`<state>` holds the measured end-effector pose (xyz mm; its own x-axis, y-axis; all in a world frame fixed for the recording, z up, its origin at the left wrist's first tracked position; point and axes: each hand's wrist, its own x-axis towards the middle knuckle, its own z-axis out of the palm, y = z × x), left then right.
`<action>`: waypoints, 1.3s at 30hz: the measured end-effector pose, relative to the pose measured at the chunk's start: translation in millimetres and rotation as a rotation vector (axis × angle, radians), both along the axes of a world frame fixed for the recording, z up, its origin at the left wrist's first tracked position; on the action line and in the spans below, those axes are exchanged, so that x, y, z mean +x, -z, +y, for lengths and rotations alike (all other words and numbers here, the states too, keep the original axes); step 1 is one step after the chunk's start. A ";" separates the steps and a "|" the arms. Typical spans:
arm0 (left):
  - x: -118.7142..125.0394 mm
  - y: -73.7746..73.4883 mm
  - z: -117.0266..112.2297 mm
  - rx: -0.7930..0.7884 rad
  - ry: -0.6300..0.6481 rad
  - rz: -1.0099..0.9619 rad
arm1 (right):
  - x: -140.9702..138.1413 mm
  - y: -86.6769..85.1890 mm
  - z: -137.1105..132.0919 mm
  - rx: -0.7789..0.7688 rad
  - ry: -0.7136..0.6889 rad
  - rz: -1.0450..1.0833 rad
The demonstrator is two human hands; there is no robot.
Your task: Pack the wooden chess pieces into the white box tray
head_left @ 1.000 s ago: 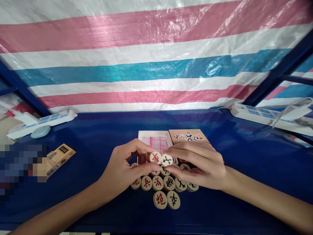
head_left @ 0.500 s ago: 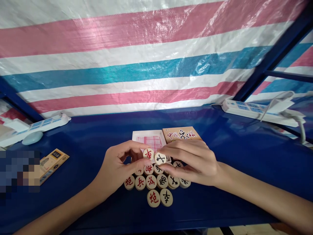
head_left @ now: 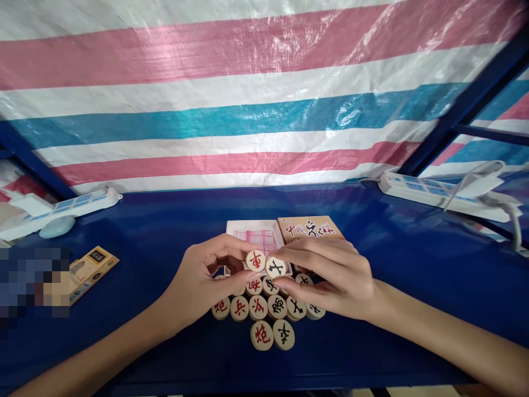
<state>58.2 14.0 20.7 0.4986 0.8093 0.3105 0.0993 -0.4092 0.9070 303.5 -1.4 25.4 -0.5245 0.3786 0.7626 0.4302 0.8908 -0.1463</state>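
Note:
Between thumb and fingers, my left hand (head_left: 206, 278) pinches a round Chinese chess piece with a red character (head_left: 255, 260). My right hand (head_left: 330, 275) grips a matching piece with a black character (head_left: 275, 267), side by side with the red one. Below them, several more pieces sit in stacks and rows, red characters on the left, black on the right. Nearest me are a red-marked piece (head_left: 262, 335) and a black-marked piece (head_left: 284, 334). The hands partly cover the pieces behind. An open white box (head_left: 281, 234) with a folded red-lined sheet lies behind the hands.
The box lid (head_left: 312, 227) with Chinese lettering lies right of the white box. Power strips stand at the left (head_left: 78, 207) and right (head_left: 430, 190) of the blue table (head_left: 165, 215). A grey-blue mouse-like object (head_left: 58, 226) and a printed card (head_left: 93, 270) are at left.
The view has shifted slightly, so everything appears a little to the right. Both hands keep the same pieces in nearly the same pose.

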 end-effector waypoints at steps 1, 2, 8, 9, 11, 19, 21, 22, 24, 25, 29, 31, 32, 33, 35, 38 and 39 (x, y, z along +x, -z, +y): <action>-0.5 0.0 0.2 0.015 0.004 0.007 | -0.3 0.5 -0.1 -0.002 0.003 0.003; -1.0 0.0 0.2 0.031 0.009 0.013 | -0.5 1.0 -0.1 -0.003 0.007 0.007; -2.3 -0.5 -2.2 0.046 0.023 0.046 | -1.2 2.9 -0.6 -0.024 0.026 0.001; -2.2 -0.1 -2.4 0.040 0.023 0.043 | -1.4 2.9 -0.7 -0.027 0.027 0.002; -2.0 1.2 -2.0 0.031 0.027 0.036 | -1.9 2.8 -0.9 -0.022 0.020 0.008; -3.6 1.9 2.1 0.161 -0.021 0.077 | -1.2 2.9 -2.9 -0.012 0.015 0.008; -3.2 1.3 1.5 0.167 -0.028 0.097 | -0.9 2.7 -2.6 -0.008 0.018 0.004; -3.0 1.2 1.1 0.161 -0.024 0.100 | -0.9 2.7 -2.3 -0.008 0.018 0.002; -2.7 1.3 0.8 0.150 -0.011 0.103 | -1.0 2.9 -1.4 -0.012 0.018 -0.001; -2.8 1.4 0.7 0.148 -0.008 0.106 | -0.9 3.1 -1.0 -0.015 0.018 0.001; -3.9 1.1 -0.2 0.154 -0.021 0.137 | -0.3 4.2 -0.6 -0.019 0.031 0.004; -4.6 1.1 -0.9 0.162 -0.028 0.147 | 0.0 4.6 -0.9 -0.023 0.041 -0.003; -5.0 1.3 -1.1 0.162 -0.030 0.143 | 0.1 4.6 -1.1 -0.022 0.042 -0.006; -5.3 1.6 -1.2 0.157 -0.028 0.136 | 0.1 4.5 -1.3 -0.020 0.039 -0.005; -5.5 2.6 -1.0 0.142 -0.014 0.115 | 0.1 3.9 -1.6 -0.011 0.028 0.001; -5.0 3.5 0.0 0.150 0.003 0.090 | 0.1 2.7 -2.0 -0.004 0.026 0.004; -4.7 3.4 0.1 0.159 0.001 0.091 | 0.1 2.5 -2.1 -0.005 0.026 0.002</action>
<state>53.5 14.2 17.2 0.5319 0.7527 0.3880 0.1777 -0.5472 0.8179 303.6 -3.6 22.8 -0.5127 0.3956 0.7619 0.4531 0.8785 -0.1513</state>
